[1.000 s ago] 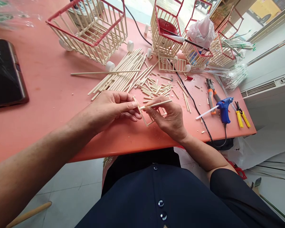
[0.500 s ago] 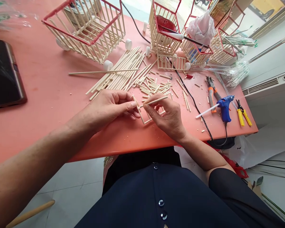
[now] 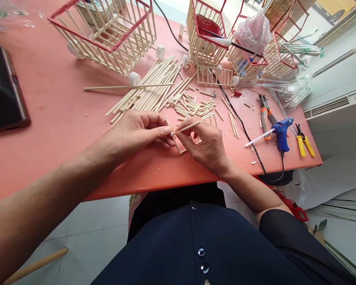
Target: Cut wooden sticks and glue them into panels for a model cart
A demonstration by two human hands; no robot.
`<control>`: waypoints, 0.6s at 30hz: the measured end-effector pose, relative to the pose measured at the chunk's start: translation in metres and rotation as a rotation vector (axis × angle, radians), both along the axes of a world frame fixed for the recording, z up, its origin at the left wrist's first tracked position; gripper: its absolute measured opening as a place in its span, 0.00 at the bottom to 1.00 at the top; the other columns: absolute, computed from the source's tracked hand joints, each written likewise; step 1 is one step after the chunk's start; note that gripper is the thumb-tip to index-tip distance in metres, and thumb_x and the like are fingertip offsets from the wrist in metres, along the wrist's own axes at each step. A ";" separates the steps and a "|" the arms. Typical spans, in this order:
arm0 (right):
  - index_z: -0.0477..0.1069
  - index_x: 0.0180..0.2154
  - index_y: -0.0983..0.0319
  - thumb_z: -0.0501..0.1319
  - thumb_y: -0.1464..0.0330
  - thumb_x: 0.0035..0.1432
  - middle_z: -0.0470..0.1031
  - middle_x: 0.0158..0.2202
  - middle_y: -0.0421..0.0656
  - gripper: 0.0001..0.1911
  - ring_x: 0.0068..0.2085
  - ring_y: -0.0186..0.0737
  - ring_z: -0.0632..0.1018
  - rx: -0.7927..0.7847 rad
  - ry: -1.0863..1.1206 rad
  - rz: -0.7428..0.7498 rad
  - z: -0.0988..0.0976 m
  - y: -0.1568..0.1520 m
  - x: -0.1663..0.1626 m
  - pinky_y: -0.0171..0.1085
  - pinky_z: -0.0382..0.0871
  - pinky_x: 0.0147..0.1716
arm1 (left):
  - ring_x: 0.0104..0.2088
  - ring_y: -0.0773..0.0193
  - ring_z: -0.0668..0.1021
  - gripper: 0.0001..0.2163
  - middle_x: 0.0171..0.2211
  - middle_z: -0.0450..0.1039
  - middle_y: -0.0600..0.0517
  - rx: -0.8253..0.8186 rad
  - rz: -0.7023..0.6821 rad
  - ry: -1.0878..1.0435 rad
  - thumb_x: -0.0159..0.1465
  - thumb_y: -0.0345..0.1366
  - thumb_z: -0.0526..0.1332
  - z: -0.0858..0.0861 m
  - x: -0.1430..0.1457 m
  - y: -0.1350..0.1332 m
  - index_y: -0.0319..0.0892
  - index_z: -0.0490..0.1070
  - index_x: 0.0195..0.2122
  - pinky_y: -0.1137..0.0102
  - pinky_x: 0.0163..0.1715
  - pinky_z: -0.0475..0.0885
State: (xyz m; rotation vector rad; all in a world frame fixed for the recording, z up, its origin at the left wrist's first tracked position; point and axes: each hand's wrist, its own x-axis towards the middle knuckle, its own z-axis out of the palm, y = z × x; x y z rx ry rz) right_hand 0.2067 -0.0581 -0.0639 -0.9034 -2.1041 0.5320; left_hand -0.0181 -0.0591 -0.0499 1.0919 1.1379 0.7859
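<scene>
1. Both hands busy over the near part of the pink surface [image 3: 68,118]. Left hand [image 3: 144,128] pinches one side of a small stick frame [image 3: 178,147] between thumb and fingers. Right hand [image 3: 206,144] pinches a slanting stick [image 3: 190,126], its tip at or very near the joint by my left thumb; contact there too small to tell.

2. Stick frame sits between my two hands, one corner pointing toward me, the rest running behind my right fingers. Cannot tell whether that corner rests or hangs just above.

3. Handling, by my judgement: very light, stiff along each stick, weak at the joints. Whitish spot at the pinched joint may be glue; if soft, any twist would shift it. Wood looks dry, so little slip, but thin enough to snap if bent.

4. Best hold: fingertips only, on the side piece close to the joint, gentle squeeze. Slanting stick: near its working tip, for control.

5. Edge: front lip of the surface lies just my side of the frame; both arms reach in across it.

6. Room: tight ahead, with short cut pieces [image 3: 195,106] beyond my fingers and long sticks [image 3: 148,89] beyond my left hand. Rightward, black cord [image 3: 240,122] and blue glue gun [image 3: 282,132], glue stick [image 3: 259,137] pointing my way. Widest stretch runs left, toward the phone [image 3: 4,91].
</scene>
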 end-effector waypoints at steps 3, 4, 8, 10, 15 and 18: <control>0.79 0.42 0.60 0.65 0.66 0.81 0.83 0.39 0.40 0.10 0.38 0.34 0.81 -0.008 -0.005 -0.002 0.001 -0.001 0.001 0.37 0.75 0.41 | 0.39 0.48 0.94 0.14 0.32 0.89 0.46 0.006 -0.001 -0.006 0.60 0.46 0.81 0.000 0.000 0.000 0.42 0.85 0.36 0.54 0.52 0.92; 0.79 0.42 0.60 0.65 0.66 0.81 0.83 0.39 0.40 0.10 0.38 0.34 0.81 -0.013 -0.001 -0.003 0.001 -0.001 0.001 0.37 0.76 0.42 | 0.39 0.48 0.94 0.14 0.32 0.89 0.46 0.008 -0.003 -0.008 0.60 0.46 0.81 0.000 0.000 0.000 0.42 0.85 0.36 0.54 0.52 0.92; 0.79 0.43 0.60 0.65 0.66 0.81 0.84 0.40 0.41 0.08 0.38 0.34 0.82 -0.013 0.036 -0.021 -0.001 0.000 0.000 0.37 0.76 0.41 | 0.40 0.48 0.94 0.15 0.32 0.90 0.46 0.006 -0.005 0.000 0.59 0.47 0.82 0.000 0.000 0.000 0.41 0.85 0.36 0.54 0.53 0.92; 0.79 0.44 0.60 0.66 0.68 0.80 0.84 0.41 0.41 0.07 0.38 0.34 0.82 0.004 0.056 -0.010 -0.002 0.000 -0.001 0.36 0.76 0.40 | 0.40 0.48 0.94 0.16 0.33 0.90 0.46 0.008 -0.012 -0.005 0.59 0.48 0.82 -0.001 0.000 0.000 0.42 0.86 0.36 0.54 0.53 0.92; 0.79 0.43 0.60 0.65 0.70 0.81 0.83 0.40 0.40 0.08 0.38 0.33 0.81 0.040 0.027 0.021 -0.002 0.000 -0.004 0.35 0.75 0.41 | 0.39 0.48 0.94 0.14 0.33 0.89 0.46 0.009 -0.017 -0.019 0.60 0.46 0.81 -0.001 0.000 0.001 0.42 0.86 0.36 0.53 0.54 0.92; 0.78 0.43 0.60 0.64 0.68 0.82 0.83 0.40 0.40 0.08 0.39 0.33 0.82 0.046 -0.012 0.012 -0.001 0.000 -0.003 0.35 0.75 0.40 | 0.40 0.47 0.94 0.13 0.33 0.90 0.45 0.009 -0.011 0.000 0.61 0.45 0.81 -0.002 0.000 0.001 0.41 0.86 0.36 0.53 0.55 0.92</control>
